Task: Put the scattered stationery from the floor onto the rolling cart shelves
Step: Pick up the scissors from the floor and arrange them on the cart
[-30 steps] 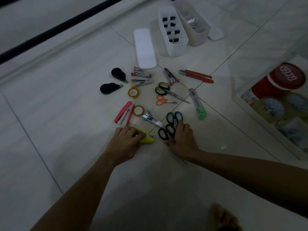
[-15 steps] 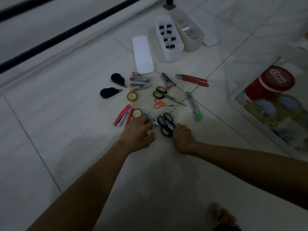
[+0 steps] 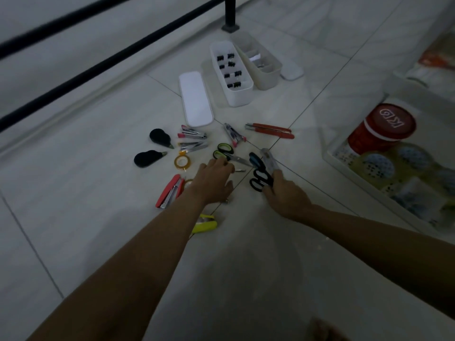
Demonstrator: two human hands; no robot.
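Observation:
Stationery lies scattered on the tiled floor. My right hand (image 3: 283, 193) grips two pairs of black scissors (image 3: 258, 180), and its forefinger lies on the near end of a clear cutter (image 3: 269, 161). My left hand (image 3: 214, 179) reaches forward with fingers stretched out. Its fingertips touch the green-handled scissors (image 3: 222, 151), and it hides the small orange scissors. A yellow stapler (image 3: 205, 223) lies beside my left forearm. Also on the floor are a red stapler (image 3: 170, 190), a tape roll (image 3: 182, 162), two black correction tapes (image 3: 147, 157), silver clippers (image 3: 193, 140) and a red cutter (image 3: 270, 130).
Two white boxes (image 3: 240, 94) and a flat white lid (image 3: 195, 99) stand further back. The cart's white tray (image 3: 344, 168) at right holds a red canister (image 3: 384, 129) and tape rolls. A black rail (image 3: 98, 67) crosses the far left. My foot (image 3: 325, 331) is at the bottom edge.
My left hand let go of the yellow stapler and moved forward to the green scissors. My right hand carried the black scissors forward and right to the clear cutter.

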